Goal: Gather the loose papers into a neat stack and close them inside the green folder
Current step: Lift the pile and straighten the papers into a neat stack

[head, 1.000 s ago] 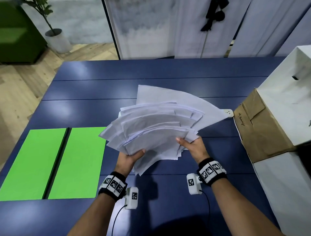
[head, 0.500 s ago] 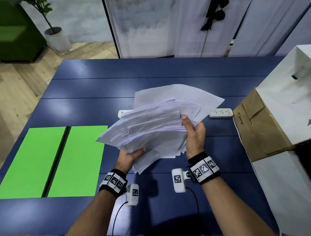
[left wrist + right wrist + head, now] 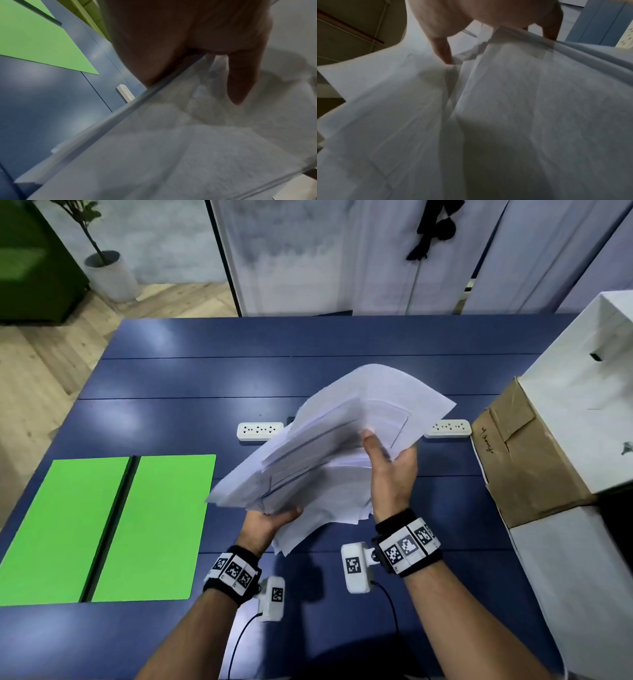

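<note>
We are at a dark blue slatted table (image 3: 164, 378) in a room with a wooden floor and pale curtains behind, and we take the flat bright green folder (image 3: 102, 529) as our landmark. It lies open, both leaves flat on the table with its dark spine running away from us.

To the right of the folder, held above the table and not touching it, is the bundle of loose white paper sheets (image 3: 329, 453). Our left hand (image 3: 263, 525) grips the bundle's near lower corner, thumb on top and fingers curled beneath. Further right, our right hand (image 3: 390, 470) clasps the bundle's right edge, thumb over the front sheets; its fingers behind the paper are hidden.

The coming move turns on this: the folder lies to the left of both grips, the left hand nearer to it, and the bundle's long axis slants from lower left up to the right, across the line of the spine. We judge it must be turned as well as carried.

The sheets are fanned and uneven, with staggered corners and a bowed top sheet; they look limp and likely to slip.

Beyond the bundle lie two white power strips (image 3: 260, 430), and furthest right stand brown and white cardboard boxes (image 3: 534, 453).
</note>
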